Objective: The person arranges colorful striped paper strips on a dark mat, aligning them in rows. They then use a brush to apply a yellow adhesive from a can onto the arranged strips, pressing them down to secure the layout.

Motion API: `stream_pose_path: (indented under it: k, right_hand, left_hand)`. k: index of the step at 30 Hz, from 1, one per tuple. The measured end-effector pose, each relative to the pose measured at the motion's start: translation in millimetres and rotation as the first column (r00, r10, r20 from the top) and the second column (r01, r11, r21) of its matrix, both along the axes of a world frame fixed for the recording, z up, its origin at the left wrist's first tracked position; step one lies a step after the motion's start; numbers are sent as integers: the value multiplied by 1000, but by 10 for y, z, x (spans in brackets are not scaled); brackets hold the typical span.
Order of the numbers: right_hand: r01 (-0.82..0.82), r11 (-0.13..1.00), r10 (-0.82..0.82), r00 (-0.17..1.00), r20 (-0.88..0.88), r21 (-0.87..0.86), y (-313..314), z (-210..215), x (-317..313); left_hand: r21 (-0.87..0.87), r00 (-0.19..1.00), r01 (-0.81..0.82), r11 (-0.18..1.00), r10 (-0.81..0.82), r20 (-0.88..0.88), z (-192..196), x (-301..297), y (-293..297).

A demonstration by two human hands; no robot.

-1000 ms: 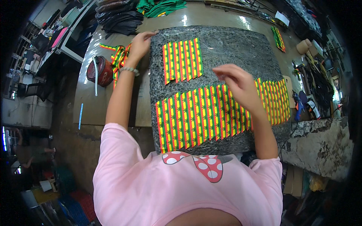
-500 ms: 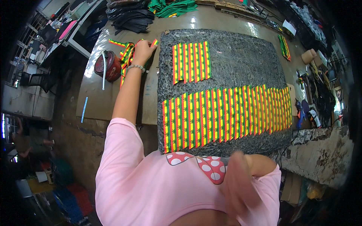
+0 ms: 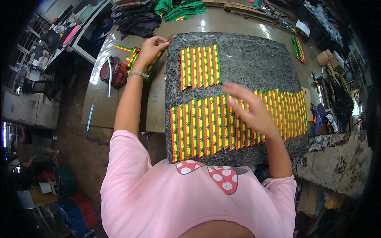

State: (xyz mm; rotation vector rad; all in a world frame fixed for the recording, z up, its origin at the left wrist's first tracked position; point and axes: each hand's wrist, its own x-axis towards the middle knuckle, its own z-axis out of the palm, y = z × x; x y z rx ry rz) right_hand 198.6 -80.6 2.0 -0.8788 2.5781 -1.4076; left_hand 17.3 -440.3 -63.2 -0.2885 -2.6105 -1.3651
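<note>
1. Since half a second earlier, the right hand (image 3: pixel 251 109) had been brought from in front of the shirt (image 3: pixel 198 198) to above the long row of patterned strips (image 3: pixel 202 129); a strip end (image 3: pixel 169 41) had been carried by the left hand (image 3: pixel 152 48) nearer the far left corner of the dark slab (image 3: pixel 258 59).
2. That end was pinched between left thumb and fingers. The right fingers were loosely spread, thumb apart, with nothing seen in them; whether the row was touched could not be told.
3. The row was laid along the slab's near part, and a small block of strips (image 3: pixel 200 67) was set beyond its left portion.
4. Laid strips could, it was judged, be skewed if brushed by the low right hand.
5. The pinch could be lost, since only a tip was gripped.
6. The red tin (image 3: pixel 120 75) could be tipped if the loose strips (image 3: pixel 133 58) beside it were snagged and pulled.
</note>
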Motion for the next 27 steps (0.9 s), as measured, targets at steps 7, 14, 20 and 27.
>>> stream_pose_path:
  k: [7, 14, 20, 27]
  right_hand:
    - [217, 866, -156, 973, 169, -451, -398, -24, -838]
    - [494, 644, -254, 858, 446, -584, 116, -140, -976]
    - [524, 649, -295, 842, 452, -551, 361, -188, -815]
    - [346, 828, -373, 927, 27, -442, 264, -237, -491]
  left_hand:
    - [169, 793, 586, 792, -604, 83, 748, 451, 1014]
    - [254, 745, 537, 804, -593, 305, 822, 461, 928]
    - [252, 696, 499, 829, -556, 453, 603, 186, 812]
    - [621, 673, 320, 715, -633, 382, 390, -250, 1060]
